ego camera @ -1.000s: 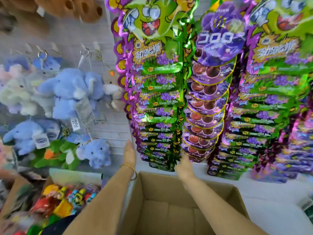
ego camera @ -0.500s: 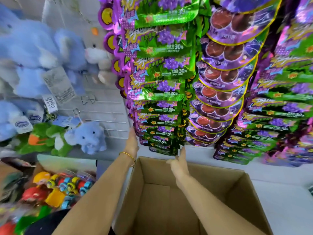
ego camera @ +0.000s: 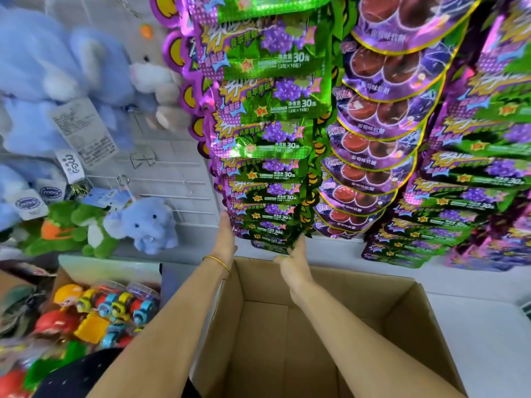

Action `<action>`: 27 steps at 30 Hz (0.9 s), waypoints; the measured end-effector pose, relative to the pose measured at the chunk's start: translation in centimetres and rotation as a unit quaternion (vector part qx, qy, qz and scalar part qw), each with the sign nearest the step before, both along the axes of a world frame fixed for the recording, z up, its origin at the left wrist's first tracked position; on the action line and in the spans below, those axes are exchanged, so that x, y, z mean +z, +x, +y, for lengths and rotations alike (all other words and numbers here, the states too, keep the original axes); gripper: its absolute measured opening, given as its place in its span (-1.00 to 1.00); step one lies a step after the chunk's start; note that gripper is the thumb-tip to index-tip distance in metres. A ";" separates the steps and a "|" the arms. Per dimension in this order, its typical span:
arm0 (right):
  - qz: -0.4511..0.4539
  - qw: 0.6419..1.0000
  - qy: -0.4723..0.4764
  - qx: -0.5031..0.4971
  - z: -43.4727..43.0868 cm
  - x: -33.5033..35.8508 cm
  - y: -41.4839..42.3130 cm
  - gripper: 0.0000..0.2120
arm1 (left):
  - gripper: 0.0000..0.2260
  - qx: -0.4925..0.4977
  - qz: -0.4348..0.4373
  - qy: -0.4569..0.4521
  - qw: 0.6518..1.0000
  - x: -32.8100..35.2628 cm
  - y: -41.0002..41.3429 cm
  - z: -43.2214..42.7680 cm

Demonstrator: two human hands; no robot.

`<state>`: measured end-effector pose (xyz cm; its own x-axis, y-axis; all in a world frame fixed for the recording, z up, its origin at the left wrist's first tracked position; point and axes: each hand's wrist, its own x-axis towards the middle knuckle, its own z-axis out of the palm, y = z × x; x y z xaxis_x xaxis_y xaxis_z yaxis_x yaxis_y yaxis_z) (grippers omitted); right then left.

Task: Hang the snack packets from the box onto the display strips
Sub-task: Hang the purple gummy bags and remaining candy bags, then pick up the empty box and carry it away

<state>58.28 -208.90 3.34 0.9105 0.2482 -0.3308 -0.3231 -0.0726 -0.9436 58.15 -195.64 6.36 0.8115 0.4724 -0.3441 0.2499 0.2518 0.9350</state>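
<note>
the white surface (ego camera: 474, 326) below me carries the open cardboard box (ego camera: 373, 311); a second box of bright toys (ego camera: 109, 268) stands just to its left. above, snack packets (ego camera: 273, 104) hang in overlapping columns, plush toys (ego camera: 149, 222) on the wire grid (ego camera: 172, 179).

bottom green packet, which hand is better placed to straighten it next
Probably the right hand: its fingers touch that packet at its lower corner; the left hand rests higher, beside the stack.

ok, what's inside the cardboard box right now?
The cardboard box shows only bare floor and inner walls, with nothing lying in it. The right forearm hides a strip of the floor, and the near end is out of frame.
</note>
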 end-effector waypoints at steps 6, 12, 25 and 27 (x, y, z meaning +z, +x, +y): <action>0.003 1.000 -0.004 -0.007 0.1 0.0 0.2 -0.19 | -0.44 -0.007 0.005 0.005 1.000 0.0 -0.3 -0.6; 0.000 1.000 0.008 -0.011 -0.2 -0.3 0.3 -0.19 | -0.42 -0.008 0.006 0.019 1.000 -0.1 -0.6 -0.7; -0.011 0.998 -0.059 0.024 -7.9 0.5 -1.6 -0.36 | -0.54 -0.014 0.035 0.162 0.986 -0.7 -6.1 -4.8; -0.045 0.988 -0.130 0.073 -10.0 0.6 -2.6 -0.37 | -0.50 -0.041 0.075 0.181 0.980 -1.0 -8.4 -6.3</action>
